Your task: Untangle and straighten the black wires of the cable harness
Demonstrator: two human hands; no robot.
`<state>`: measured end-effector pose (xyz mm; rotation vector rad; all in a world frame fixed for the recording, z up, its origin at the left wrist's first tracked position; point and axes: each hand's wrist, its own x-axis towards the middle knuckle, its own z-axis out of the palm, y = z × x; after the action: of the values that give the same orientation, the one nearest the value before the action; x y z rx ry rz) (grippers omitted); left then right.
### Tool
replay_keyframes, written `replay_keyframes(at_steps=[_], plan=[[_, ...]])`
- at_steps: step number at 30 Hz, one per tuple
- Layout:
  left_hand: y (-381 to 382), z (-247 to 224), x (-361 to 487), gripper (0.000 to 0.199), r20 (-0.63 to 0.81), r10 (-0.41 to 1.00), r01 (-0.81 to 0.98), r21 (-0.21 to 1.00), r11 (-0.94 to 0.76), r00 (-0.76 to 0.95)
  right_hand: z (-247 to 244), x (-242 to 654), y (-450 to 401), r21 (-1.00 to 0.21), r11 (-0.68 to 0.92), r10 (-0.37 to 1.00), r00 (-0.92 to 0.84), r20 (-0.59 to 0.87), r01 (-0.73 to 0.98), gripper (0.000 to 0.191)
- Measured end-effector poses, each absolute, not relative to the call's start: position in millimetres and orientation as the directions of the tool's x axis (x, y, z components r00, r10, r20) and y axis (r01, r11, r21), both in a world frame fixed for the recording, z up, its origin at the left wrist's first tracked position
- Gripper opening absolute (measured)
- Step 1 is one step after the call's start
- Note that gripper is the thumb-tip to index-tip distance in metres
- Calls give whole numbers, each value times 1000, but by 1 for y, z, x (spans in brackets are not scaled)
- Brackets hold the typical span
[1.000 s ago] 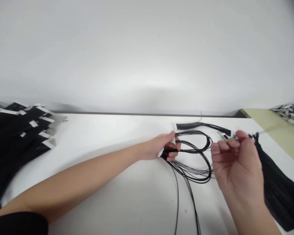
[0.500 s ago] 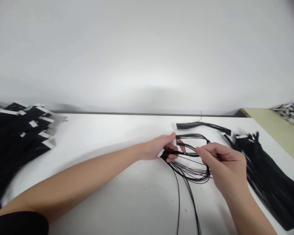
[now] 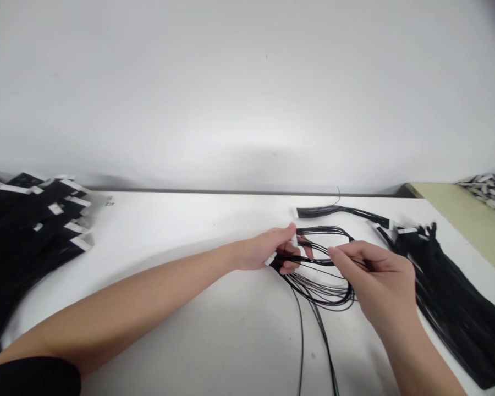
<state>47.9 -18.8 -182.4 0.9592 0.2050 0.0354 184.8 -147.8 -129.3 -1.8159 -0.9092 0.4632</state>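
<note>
Seen from the head camera, looking forward and down, two bare arms reach over a white worktop (image 3: 181,236) toward a thin black wire harness (image 3: 328,289). The harness is wound into a flat loop that lies between the two hands, its long axis running left to right, with loose tails trailing down toward the near edge.

At the loop's left end, the left hand (image 3: 272,250) has its grip closed on the wires, thumb over fingers, beside a small white connector (image 3: 271,258). The right hand (image 3: 379,280) sits at the loop's right side; its forefinger and thumb pinch a few strands and point left toward the other hand. Both hands touch the harness, the fingertips close together but not meeting. The right hand is nearer the camera, the left farther back.

Just behind the loop lies a second harness (image 3: 342,212), stretched out straight along the worktop. To the right, touching nothing held, a thick heap of black wire bundles (image 3: 454,297) slopes toward the near right corner. Far left, well apart from the hands, sits another stack of black bundles with white connectors (image 3: 28,220).
</note>
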Motion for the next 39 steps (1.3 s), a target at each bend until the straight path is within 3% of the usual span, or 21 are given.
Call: replay_keyframes(at_steps=[7,15,23,29,39], plan=[[-19,-182,47,58,-168,130,73,841,536,977,-129,185,-148,-823,-170,759,605,241,542,11],[-19,-179,47,58,-182,121,94,850,518,976,-126,184,-148,-814,-174,773,589,235,553,9],[-17,-179,46,57,-124,78,74,883,463,989,-135,193,-149,-726,-18,801,444,401,688,9],[-18,-177,46,58,-89,81,52,924,378,993,-139,192,-146,-744,39,835,388,391,667,8],[-20,-179,45,56,-89,98,48,930,365,991,-142,186,-145,-771,-16,862,400,313,637,12]])
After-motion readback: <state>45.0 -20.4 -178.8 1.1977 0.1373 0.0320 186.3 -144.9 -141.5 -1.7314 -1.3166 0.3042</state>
